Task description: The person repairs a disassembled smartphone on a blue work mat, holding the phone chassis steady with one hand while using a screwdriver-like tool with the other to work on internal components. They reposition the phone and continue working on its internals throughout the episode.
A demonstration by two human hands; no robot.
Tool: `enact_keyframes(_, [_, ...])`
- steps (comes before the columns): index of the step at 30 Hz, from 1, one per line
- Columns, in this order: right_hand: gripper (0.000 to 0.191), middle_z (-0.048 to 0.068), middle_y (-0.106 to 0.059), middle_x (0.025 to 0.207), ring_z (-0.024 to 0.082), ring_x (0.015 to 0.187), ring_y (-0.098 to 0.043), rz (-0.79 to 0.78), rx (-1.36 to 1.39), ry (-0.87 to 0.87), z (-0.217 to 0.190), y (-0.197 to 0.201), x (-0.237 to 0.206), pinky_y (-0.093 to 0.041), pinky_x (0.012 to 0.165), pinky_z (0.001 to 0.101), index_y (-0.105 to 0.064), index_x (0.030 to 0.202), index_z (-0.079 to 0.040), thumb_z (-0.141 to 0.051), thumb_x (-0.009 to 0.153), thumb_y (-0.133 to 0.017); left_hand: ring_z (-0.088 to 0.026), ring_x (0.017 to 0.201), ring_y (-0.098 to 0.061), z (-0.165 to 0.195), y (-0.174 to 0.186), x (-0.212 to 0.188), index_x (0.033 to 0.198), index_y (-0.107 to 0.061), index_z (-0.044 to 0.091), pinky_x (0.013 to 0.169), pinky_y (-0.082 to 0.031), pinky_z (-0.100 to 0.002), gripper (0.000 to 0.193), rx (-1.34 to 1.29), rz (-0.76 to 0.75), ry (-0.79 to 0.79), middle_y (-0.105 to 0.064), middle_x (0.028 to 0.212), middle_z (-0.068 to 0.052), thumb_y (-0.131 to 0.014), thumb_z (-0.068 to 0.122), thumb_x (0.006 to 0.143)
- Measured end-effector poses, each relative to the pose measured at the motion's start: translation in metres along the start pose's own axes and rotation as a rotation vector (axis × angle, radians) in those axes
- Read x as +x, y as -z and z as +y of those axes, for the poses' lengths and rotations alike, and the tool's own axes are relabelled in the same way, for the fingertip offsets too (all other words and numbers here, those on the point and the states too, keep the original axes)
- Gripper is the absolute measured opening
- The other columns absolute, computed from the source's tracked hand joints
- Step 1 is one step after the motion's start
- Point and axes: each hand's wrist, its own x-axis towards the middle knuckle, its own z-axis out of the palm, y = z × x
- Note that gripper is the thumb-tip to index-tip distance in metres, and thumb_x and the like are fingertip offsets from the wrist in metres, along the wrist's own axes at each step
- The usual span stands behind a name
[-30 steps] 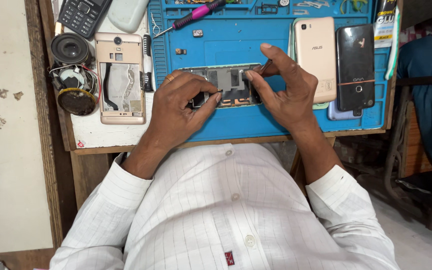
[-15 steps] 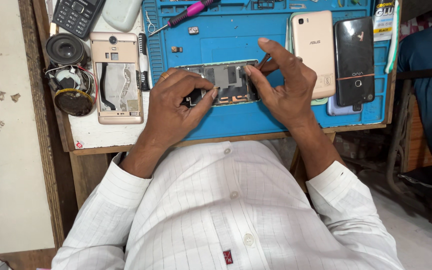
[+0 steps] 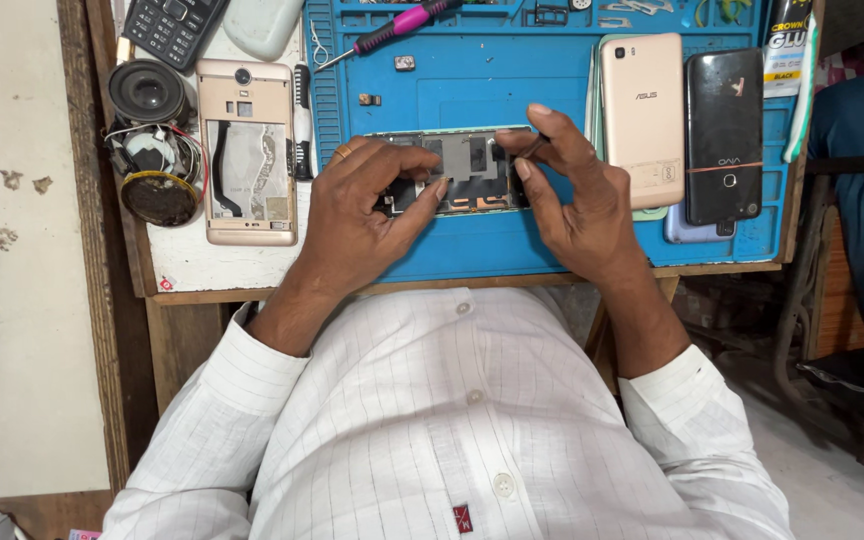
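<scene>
An opened phone (image 3: 472, 165) with its inner board showing lies on the blue work mat (image 3: 452, 90). My left hand (image 3: 362, 200) grips the phone's left end, thumb and fingers curled over the edge. My right hand (image 3: 577, 195) rests on the phone's right end and pinches a thin dark tool (image 3: 536, 146) between thumb and index finger, its tip at the phone's upper right corner. My hands hide both ends of the phone.
A gold phone (image 3: 642, 115) and a black phone (image 3: 724, 130) lie right of the mat's middle. A gold back frame (image 3: 247, 165), two speakers (image 3: 147, 95), a keypad phone (image 3: 172, 25) and a pink-handled screwdriver (image 3: 402, 20) lie to the left and rear. The wooden table edge (image 3: 452, 285) is near my shirt.
Both hands stay on the opened phone. My right hand's fingers have curled in a little over the phone's right end, and the view has shifted slightly.
</scene>
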Motion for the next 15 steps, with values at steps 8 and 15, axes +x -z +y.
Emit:
enact_keyframes(8, [0.057,0.017,-0.076,0.117,0.026,0.112,-0.076,0.028,-0.102,0.02,0.005,0.007,-0.002,-0.066,0.091,0.0322,-0.039,0.154,-0.015,0.004,0.108,-0.067,-0.018,0.089,-0.068,0.0,-0.002,-0.002,0.107,-0.072,0.006,0.083,-0.052,-0.033,0.018,-0.002,0.004,-0.006,-0.073,0.092,-0.005,-0.081,0.013,0.093])
enact_keyframes(15, [0.057,0.011,-0.077,0.096,0.02,0.098,-0.08,0.121,-0.151,0.062,0.011,0.004,0.002,-0.065,0.084,0.0294,-0.044,0.151,-0.013,0.001,0.107,-0.077,-0.018,0.088,-0.068,0.0,-0.002,-0.002,0.108,-0.072,0.006,0.084,-0.051,-0.033,0.017,-0.002,0.004,-0.005,-0.073,0.092,-0.006,-0.081,0.012,0.094])
